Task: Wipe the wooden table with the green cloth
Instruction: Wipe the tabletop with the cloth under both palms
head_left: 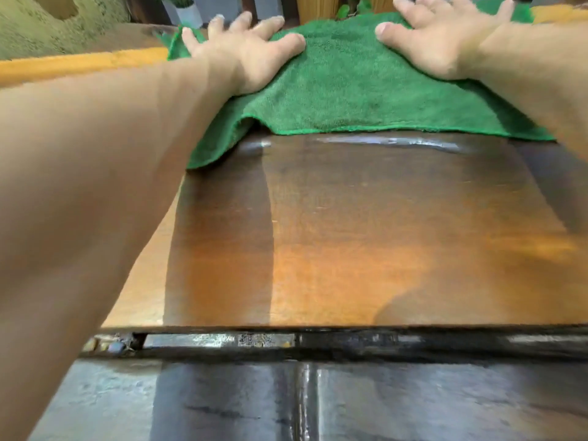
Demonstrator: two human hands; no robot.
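At the far edge of the wooden bench (350, 249), you are pressing the green cloth (350, 90) flat with your left hand (241, 55) and right hand (445, 43), each grip released, fingers spread. The near boards are showing damp streaks; wiping looks partly done, the sides probably remaining.

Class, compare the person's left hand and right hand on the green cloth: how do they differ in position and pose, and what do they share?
The left hand lies on the green cloth's left side, near its edge; the right hand lies toward the cloth's right side. The left hand sits slightly nearer the camera; the right hand reaches further, fingertips at the top of the frame. Shared: both are spread flat, palms down, pressing the cloth onto the wooden table.
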